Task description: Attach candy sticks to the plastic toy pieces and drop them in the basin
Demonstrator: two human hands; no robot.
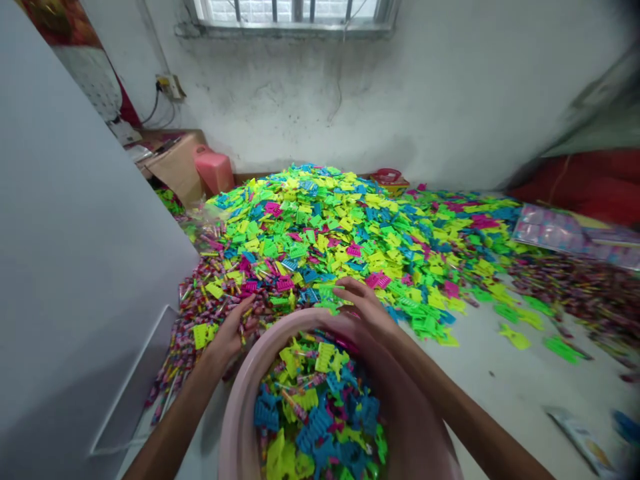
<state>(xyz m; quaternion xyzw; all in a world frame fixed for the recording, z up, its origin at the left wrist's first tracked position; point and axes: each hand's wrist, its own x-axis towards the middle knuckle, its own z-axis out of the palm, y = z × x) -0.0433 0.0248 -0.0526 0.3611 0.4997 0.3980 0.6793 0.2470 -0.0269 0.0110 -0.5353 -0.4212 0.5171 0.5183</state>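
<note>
My left hand (231,337) is at the left outside of a pink plastic tub (237,400), over small wrapped sticks (197,300) that look like candy. Its fingers are apart and slightly curled, touching or just above the sticks. Past the tub's far rim, my right hand (367,308) reaches to the front of a large heap of flat plastic pieces (310,227) in yellow, green, blue and pink. Its fingers are spread, with the tips by a green piece. Inside the tub lie similar blue pieces (316,430) and yellow pieces, mixed with a few wrapped sticks.
A pale panel (90,233) stands close on the left. Behind the heap are a cardboard box (177,167), a pink jug (215,170) and a wall. More wrapped sticks (575,287) and a patterned plastic package (560,230) lie right; a packet (583,440) is on the floor.
</note>
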